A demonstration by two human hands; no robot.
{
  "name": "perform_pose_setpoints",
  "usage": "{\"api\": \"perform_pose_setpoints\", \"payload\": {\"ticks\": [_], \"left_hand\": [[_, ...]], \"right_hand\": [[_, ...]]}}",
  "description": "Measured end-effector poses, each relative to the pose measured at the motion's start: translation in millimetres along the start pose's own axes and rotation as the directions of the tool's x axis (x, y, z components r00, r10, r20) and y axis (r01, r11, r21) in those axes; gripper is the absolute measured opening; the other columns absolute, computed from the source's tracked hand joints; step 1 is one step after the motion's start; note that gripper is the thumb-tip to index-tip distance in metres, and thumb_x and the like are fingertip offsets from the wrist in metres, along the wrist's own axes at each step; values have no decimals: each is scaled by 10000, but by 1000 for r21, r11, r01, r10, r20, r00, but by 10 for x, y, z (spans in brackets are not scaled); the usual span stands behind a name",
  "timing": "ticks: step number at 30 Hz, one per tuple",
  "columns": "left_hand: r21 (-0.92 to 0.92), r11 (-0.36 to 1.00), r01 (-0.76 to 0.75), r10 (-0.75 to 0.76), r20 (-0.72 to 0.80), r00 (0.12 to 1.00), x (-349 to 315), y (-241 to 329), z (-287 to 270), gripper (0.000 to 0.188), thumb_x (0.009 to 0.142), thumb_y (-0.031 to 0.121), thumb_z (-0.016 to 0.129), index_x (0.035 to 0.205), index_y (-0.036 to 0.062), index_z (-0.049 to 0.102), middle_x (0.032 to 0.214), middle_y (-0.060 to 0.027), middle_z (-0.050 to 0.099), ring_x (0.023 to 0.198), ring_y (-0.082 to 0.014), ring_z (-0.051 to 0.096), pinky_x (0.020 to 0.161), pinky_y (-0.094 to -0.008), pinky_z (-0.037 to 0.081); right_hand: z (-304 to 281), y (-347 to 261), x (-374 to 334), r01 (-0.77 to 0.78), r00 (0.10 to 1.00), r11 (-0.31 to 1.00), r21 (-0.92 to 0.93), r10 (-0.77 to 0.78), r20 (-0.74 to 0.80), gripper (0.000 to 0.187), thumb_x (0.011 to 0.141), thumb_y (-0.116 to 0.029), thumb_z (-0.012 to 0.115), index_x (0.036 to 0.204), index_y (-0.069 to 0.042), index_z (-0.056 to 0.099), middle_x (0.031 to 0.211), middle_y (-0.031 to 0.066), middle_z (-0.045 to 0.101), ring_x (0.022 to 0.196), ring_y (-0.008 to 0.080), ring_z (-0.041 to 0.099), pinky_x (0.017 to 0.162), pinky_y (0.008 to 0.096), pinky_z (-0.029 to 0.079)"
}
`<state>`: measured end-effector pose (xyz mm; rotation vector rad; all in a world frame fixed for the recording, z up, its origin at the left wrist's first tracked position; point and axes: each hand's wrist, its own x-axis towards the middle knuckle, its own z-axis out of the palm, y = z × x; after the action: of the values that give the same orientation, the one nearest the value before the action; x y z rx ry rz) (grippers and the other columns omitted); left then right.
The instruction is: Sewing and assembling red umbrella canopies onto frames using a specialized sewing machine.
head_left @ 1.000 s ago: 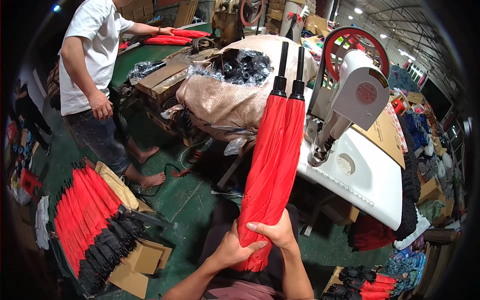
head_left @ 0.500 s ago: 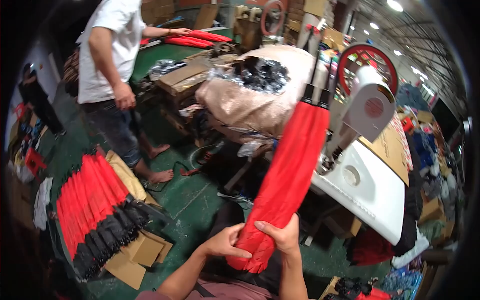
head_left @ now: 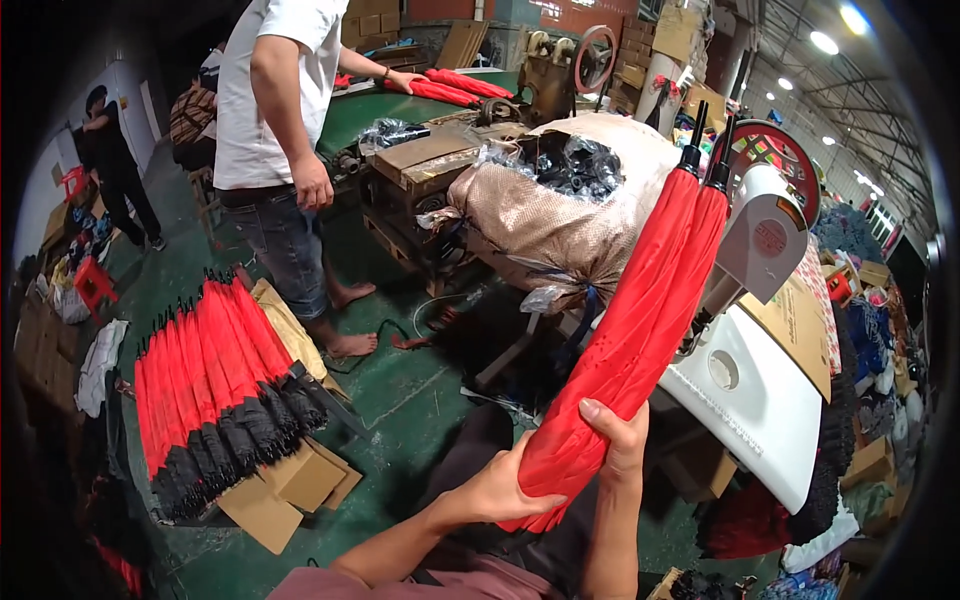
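Observation:
Two folded red umbrellas lie side by side in my hands, slanting up to the right, with black shafts at the far end. My left hand is wrapped round their near end from the left, its thumb across the cloth. Slightly higher, my right hand grips them from the right, thumb pressed on top. The fingers behind the cloth are hidden. Just beyond the umbrellas stands a white sewing machine with its white table.
Left on the floor, a row of red-and-black umbrellas stands by cardboard. A big woven sack holds black parts in clear plastic. A person in a white shirt touches red umbrellas on a green table.
The umbrellas have swung to the right, and their two shapes show more distinctly. Both hands have shifted right with them, still gripping. My view has turned a little left.

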<state>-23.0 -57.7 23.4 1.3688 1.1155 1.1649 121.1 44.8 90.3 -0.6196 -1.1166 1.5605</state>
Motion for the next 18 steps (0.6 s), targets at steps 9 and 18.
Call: {"api": "perform_pose_setpoints", "payload": {"ticks": [9,18], "left_hand": [[7,999,33,-34,73,997,-135,213,-521,949,778,145,904,1538,-17,359,1407,-172,612,1288,-213,606,1101,-387,489],[30,950,311,-306,286,908,-769,420,-997,1034,791,113,898,1608,-16,278,1543,-142,501,1423,-209,469,1187,-379,391]], "right_hand": [[254,194,73,-106,993,990,93,102,52,395,855,-68,806,1209,33,660,1101,109,733,977,217,713,917,369,565],[454,590,-14,13,994,849,529,46,-99,445,926,-203,769,1265,39,611,1128,146,717,1027,263,719,945,374,575]]}}
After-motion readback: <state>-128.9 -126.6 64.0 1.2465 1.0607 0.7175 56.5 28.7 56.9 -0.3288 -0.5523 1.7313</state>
